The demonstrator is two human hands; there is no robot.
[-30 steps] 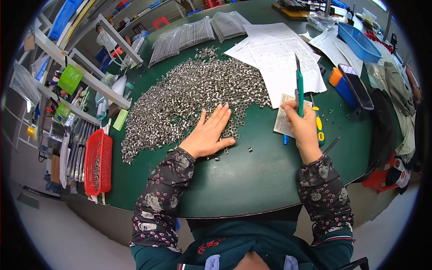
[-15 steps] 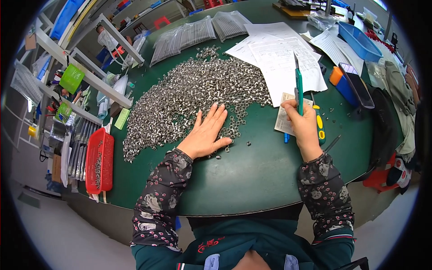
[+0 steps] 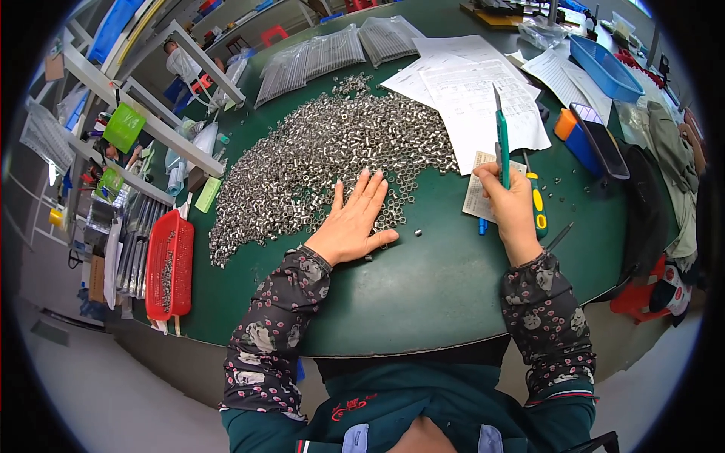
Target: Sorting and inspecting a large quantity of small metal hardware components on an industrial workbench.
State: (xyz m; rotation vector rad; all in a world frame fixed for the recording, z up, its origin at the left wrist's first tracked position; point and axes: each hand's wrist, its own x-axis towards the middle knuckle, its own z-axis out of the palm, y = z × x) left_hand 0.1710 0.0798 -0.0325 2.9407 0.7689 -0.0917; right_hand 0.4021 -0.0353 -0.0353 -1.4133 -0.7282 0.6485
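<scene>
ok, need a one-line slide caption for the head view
Left hand flat on a heap of small metal parts, right hand holding a green pen-like tool upright, at a green table.

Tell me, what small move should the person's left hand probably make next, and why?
Probably drag the left hand back toward the body, pulling a few parts along. It lies flat, fingers spread, on the near edge of the heap of small metal parts, while the right hand holds a green pointed tool upright over a small paper slip.

Green worktable [image 3: 423, 302], grey floor [image 3: 98, 392], metal shelving [image 3: 136, 121] left.
</scene>
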